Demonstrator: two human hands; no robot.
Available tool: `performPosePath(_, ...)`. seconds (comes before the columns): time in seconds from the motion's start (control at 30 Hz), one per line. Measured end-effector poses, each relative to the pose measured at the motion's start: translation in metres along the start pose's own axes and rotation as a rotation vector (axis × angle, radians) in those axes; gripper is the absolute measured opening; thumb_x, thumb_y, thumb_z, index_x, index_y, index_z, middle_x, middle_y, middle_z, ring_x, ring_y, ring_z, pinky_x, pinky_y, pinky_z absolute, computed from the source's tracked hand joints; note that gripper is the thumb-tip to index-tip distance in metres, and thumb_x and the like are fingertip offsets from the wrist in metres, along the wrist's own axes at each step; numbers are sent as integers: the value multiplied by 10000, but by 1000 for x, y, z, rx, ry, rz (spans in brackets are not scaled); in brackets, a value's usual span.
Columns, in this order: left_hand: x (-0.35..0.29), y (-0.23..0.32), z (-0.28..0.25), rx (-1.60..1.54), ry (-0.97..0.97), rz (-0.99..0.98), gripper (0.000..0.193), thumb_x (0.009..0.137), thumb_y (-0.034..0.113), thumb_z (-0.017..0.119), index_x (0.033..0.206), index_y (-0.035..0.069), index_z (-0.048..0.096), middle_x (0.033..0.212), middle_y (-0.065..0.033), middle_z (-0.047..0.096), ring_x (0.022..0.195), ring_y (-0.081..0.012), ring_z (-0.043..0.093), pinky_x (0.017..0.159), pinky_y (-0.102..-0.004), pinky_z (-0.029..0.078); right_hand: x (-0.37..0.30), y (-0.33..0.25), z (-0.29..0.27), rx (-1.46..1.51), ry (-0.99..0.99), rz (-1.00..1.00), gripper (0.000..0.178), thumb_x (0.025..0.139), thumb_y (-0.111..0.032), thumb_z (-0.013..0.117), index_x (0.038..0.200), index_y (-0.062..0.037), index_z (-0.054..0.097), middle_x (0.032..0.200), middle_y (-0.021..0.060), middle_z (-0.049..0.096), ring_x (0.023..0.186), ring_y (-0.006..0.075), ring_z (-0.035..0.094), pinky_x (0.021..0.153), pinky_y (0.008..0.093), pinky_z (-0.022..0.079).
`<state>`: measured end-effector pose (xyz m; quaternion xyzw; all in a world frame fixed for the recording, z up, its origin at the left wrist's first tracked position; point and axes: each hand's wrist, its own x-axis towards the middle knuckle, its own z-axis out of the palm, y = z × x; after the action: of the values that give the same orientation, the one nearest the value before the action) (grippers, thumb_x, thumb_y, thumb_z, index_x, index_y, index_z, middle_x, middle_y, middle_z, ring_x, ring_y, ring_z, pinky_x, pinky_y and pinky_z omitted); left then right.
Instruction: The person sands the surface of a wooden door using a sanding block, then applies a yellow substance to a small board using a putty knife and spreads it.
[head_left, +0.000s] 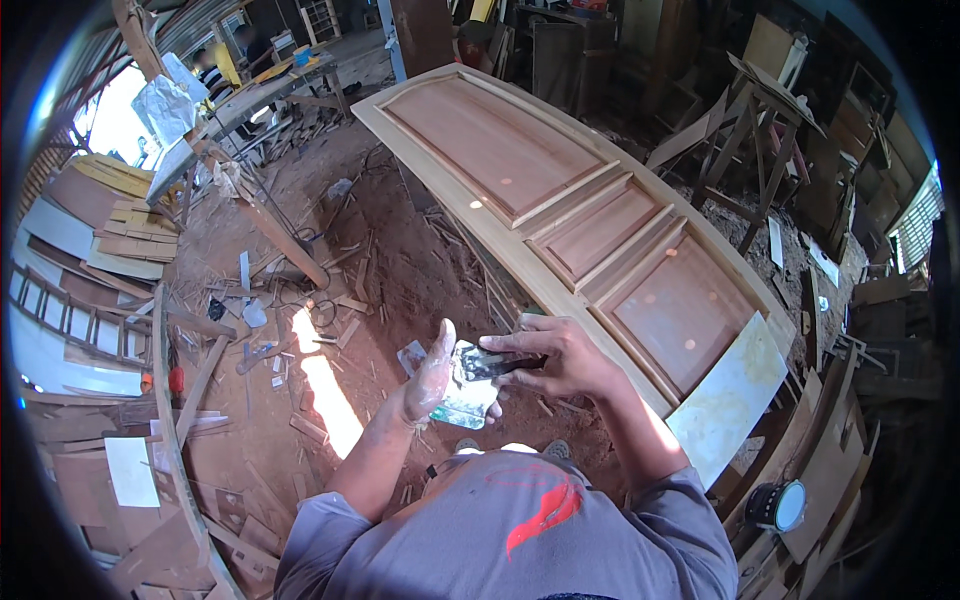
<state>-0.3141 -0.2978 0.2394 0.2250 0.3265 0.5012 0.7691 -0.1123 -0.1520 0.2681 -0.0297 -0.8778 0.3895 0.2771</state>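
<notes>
My left hand (430, 382) is wrapped around a small flat plate (464, 412) smeared with white paste, its thumb pointing up along the near edge. In my right hand (568, 355) is a dark, flat scraper (484, 362), gripped between the thumb and fingers. Its blade end lies over the pasty face of the plate; whether it presses on it I cannot tell. Just beyond my hands, a wooden panel door (583, 284) with three recessed panels lies raised above the ground. Several pale round spots dot its panels and frame.
A whitish sheet (730, 402) covers the door's near right corner. A round can (778, 506) stands at the lower right among boards. Wood scraps litter the dirt floor (400, 240). A wooden post (268, 222) leans at left, and people (255, 50) are at the back.
</notes>
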Motion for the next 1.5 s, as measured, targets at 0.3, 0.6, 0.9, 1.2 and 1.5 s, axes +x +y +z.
performPosePath(0.3, 4, -16, 1, -210, -24, 163, 1079, 909, 922, 235, 1427, 37, 571, 1143, -162, 734, 861, -319, 768, 761, -474, 664, -7, -3, 6, 41, 184, 91, 569, 769, -188, 881, 1318, -122, 747, 818, 105, 632, 716, 233, 592, 705, 358, 489)
performPosePath(0.6, 11, -20, -5, -235, 50, 95, 1003, 950, 878, 241, 1406, 46, 566, 1145, -151, 740, 837, -302, 763, 737, -453, 651, -15, 1, 4, -43, 120, 135, 603, 759, -214, 879, 1342, -149, 738, 821, 102, 622, 723, 235, 600, 680, 366, 497)
performPosePath(0.9, 11, -35, -38, -425, -76, 154, 967, 994, 789, 301, 1427, -40, 544, 1285, -230, 687, 1035, -401, 732, 883, -520, 620, -14, 4, -9, 142, 291, 162, 617, 730, -196, 953, 1295, -62, 746, 866, 50, 682, 765, 133, 603, 697, 312, 457)
performPosePath(1.2, 3, -22, -14, 4, 299, 539, 667, 1129, 511, 326, 1425, -44, 549, 1318, -213, 683, 1101, -315, 713, 972, -454, 585, -30, 22, 7, 0, 245, 372, 569, 786, -243, 890, 1308, -88, 726, 1010, 132, 744, 890, 254, 726, 794, 347, 557)
performPosePath(1.5, 7, -37, -11, -77, 282, 566, 663, 1132, 547, 313, 1487, 21, 506, 1391, -123, 646, 1233, -247, 650, 1051, -423, 523, -12, 16, 29, -23, 260, 111, 566, 780, -230, 900, 1311, -111, 742, 810, 94, 623, 723, 209, 606, 669, 338, 484)
